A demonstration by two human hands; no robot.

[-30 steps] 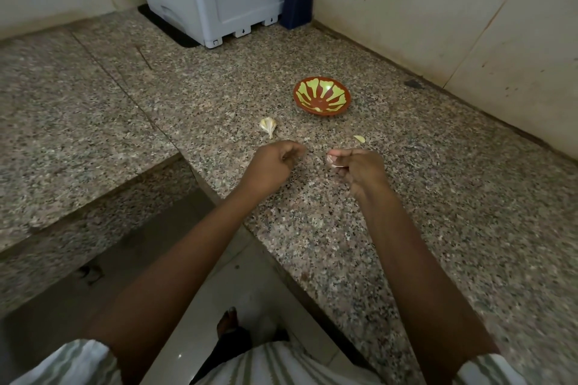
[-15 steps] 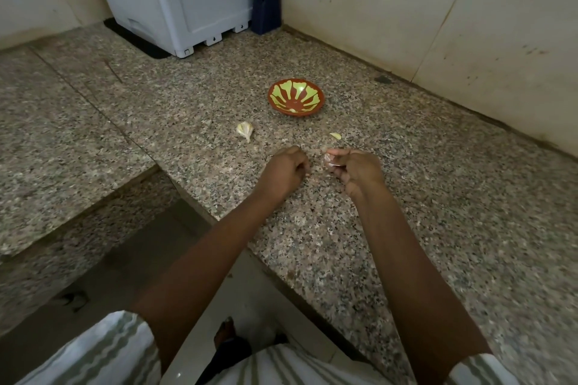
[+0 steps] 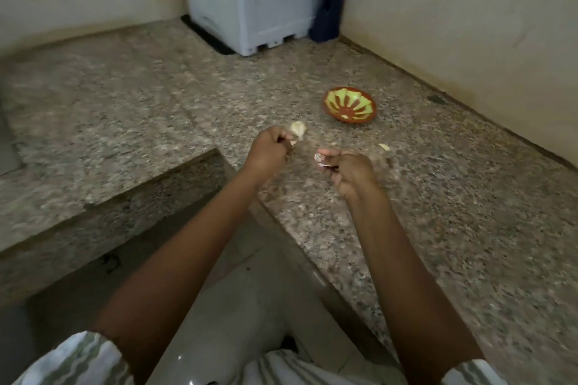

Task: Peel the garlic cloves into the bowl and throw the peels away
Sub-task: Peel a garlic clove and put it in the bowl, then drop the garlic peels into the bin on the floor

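Fingers of right hand [image 3: 350, 170] pinch garlic clove [image 3: 319, 159]; left hand [image 3: 270, 155] curled, contents unclear.

Speckled granite counter [image 3: 469, 228], cream walls [image 3: 438, 9], grey appliance [image 3: 250, 0] in corner

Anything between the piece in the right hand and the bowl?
Nothing visible. The right hand pinches a pale piece; bare counter runs from it to the bowl. A loose scrap lies right of that line, the garlic head left.
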